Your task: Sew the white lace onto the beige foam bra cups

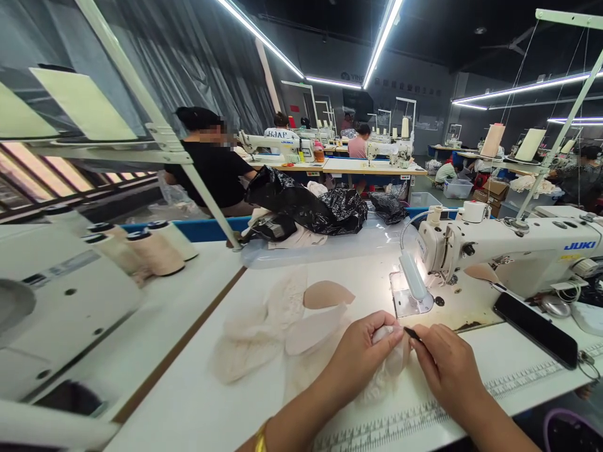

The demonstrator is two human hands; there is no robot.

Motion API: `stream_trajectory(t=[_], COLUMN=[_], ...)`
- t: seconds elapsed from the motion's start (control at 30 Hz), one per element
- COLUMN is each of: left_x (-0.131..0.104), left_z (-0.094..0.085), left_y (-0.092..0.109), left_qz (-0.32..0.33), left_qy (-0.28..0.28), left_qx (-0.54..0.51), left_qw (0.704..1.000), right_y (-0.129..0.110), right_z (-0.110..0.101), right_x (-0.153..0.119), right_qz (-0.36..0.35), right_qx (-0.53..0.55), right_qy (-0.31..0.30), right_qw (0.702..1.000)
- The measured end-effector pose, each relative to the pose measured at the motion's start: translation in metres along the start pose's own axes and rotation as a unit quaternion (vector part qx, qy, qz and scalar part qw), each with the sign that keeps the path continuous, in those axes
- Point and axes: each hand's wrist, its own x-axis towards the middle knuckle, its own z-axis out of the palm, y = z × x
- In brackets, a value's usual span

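Observation:
My left hand [362,351] is closed, pinching a gathered edge of sheer pale fabric [398,358] over the table's front part. Close beside it, my right hand [447,367] grips a small black tool [412,333] whose tip meets the fabric at my left fingertips. Most of the tool is hidden by my fingers, so its exact kind does not show. More of the pale, lacy fabric [249,342] spreads out to the left. A beige cup-shaped pad [328,294] and a paler cup piece [311,333] lie among it.
A JUKI sewing machine [522,245] with a lit lamp [412,276] stands at right. A phone [537,328] lies in front of it. Black plastic bags [311,201] rest at the back. Thread cones [155,251] stand left. A measuring scale [400,420] runs along the front edge.

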Motion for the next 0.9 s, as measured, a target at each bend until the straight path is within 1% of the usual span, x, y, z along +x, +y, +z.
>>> stream_trajectory(t=[0.17, 0.5, 0.63, 0.7, 0.77, 0.83, 0.9], left_x=[-0.0004, -0.0009, 0.0, 0.0, -0.0005, -0.0014, -0.0027], left_z=[0.0003, -0.0013, -0.0013, -0.0018, -0.0023, -0.0023, -0.0013], left_y=[0.0011, 0.0003, -0.0003, -0.0001, 0.0004, 0.0011, 0.0017], left_qz=[-0.007, 0.003, 0.007, 0.009, 0.007, 0.007, 0.01], left_qy=[-0.008, -0.01, -0.011, -0.007, -0.011, -0.026, -0.04], left_qx=[0.003, 0.02, 0.028, 0.025, 0.019, 0.011, 0.001], left_qw=[1.0, 1.0, 1.0, 1.0, 1.0, 1.0, 0.999], right_y=[0.0002, 0.0004, 0.0, -0.001, -0.0027, -0.0045, -0.0056], right_z=[0.0001, 0.0002, -0.0001, -0.0018, -0.0047, -0.0076, -0.0095], right_x=[-0.0014, -0.0008, -0.0014, -0.0008, 0.0013, 0.0048, 0.0084], right_qz=[-0.004, -0.023, -0.012, 0.022, 0.086, 0.16, 0.212], right_qx=[-0.002, -0.021, -0.015, 0.022, 0.087, 0.158, 0.219], right_qy=[0.004, 0.008, 0.011, 0.012, 0.006, -0.019, -0.058], right_qw=[1.0, 0.999, 1.0, 0.999, 0.992, 0.974, 0.951])
